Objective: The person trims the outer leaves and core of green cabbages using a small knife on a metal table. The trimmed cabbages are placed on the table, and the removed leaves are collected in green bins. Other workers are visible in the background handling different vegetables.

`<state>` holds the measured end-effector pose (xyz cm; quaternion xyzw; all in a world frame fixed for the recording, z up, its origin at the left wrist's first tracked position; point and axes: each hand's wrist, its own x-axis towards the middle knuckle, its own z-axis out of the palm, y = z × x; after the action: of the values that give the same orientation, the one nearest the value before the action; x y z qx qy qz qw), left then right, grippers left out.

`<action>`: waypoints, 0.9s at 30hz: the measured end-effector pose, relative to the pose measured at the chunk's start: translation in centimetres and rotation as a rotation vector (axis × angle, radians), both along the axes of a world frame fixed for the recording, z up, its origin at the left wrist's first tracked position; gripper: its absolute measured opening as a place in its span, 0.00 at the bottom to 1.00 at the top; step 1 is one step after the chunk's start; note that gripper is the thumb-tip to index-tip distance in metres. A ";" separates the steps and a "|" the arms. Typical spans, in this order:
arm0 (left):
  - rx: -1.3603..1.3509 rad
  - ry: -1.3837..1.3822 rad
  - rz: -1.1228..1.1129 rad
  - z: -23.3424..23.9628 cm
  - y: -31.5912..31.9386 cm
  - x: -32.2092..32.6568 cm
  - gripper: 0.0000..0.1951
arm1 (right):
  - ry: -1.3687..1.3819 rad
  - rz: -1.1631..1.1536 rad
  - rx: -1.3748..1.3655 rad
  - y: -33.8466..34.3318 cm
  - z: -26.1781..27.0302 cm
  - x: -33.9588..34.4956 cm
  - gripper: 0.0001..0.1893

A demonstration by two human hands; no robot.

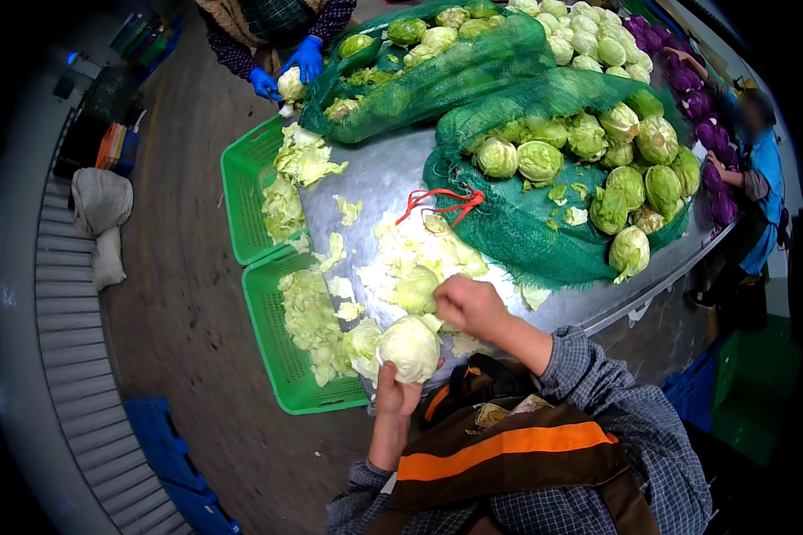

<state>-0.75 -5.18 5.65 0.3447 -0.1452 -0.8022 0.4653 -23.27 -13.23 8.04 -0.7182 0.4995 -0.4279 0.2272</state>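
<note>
My left hand [397, 393] cups a pale, peeled cabbage head [409, 349] from below, near the front edge of the metal table. Just above it, my right hand [472, 307] has curled fingers beside a loose flap on the head. A rounded light green leaf [416, 289] lies against its fingertips; whether they pinch it is hidden. Torn leaves [435, 247] are heaped on the metal table [368, 170] beyond my hands. Farther right, untrimmed cabbages [626, 187] spill from an opened green mesh sack [508, 231] with a red tie [465, 198].
Two green plastic crates [257, 328] with leaves stand along the table's left edge. Across the table, a person in blue gloves [306, 59] holds a cabbage by a second sack [435, 87]. White cabbages [585, 33] and purple cabbages [696, 103] line the far side, near another person [763, 174].
</note>
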 end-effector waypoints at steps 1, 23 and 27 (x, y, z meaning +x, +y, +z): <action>0.046 0.134 0.007 0.3 -0.2 -0.1 0.45 | 0.060 -0.129 0.103 -0.4 -1.3 -0.7 0.12; 0.366 0.888 -0.030 1.7 -0.3 -3.2 0.48 | -0.117 -0.211 0.223 -0.3 -1.0 -2.6 0.26; 0.393 0.677 -0.029 2.9 -1.0 -4.0 0.49 | -0.513 0.143 1.024 1.6 5.4 -3.2 0.39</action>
<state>-4.74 -6.16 8.55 0.1409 0.1679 -0.8897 0.4004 -26.50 -11.68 13.45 -0.4220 0.5221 -0.2757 0.6880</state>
